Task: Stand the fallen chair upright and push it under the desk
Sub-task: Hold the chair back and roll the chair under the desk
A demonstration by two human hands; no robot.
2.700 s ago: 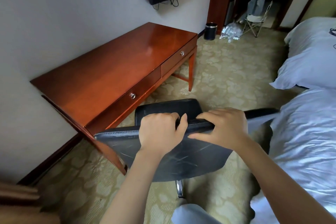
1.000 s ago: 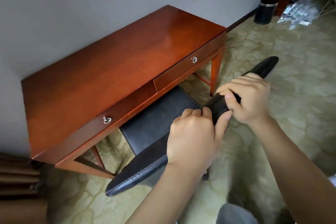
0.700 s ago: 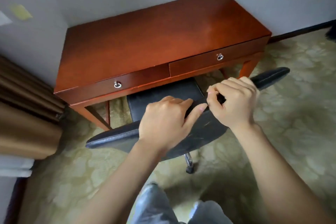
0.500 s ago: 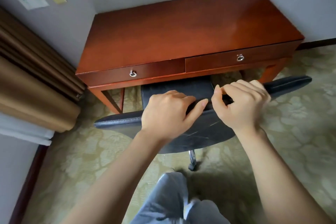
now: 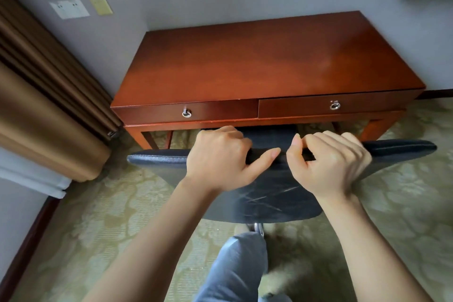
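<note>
**Both hands on the chair back at the desk**

While the fingers (image 5: 224, 133) of the left hand (image 5: 218, 159) curl over the top edge of the black leather swivel chair (image 5: 269, 193), thumb stretched along its near face, the right hand (image 5: 331, 162) grips the same edge just beside it, fingers folded over and thumb raised. The two hands sit close together, thumbs almost meeting. The chair stands upright, its curved backrest facing the person, its seat partly beneath the front rail of the glossy reddish-brown wooden desk (image 5: 257, 64). Two drawers with round metal ring pulls (image 5: 186, 113) face the chair. A brown pleated curtain (image 5: 36, 105) hangs to the left, over the pale green patterned carpet (image 5: 98, 216). A grey-trousered knee (image 5: 240, 265) shows below.
</note>
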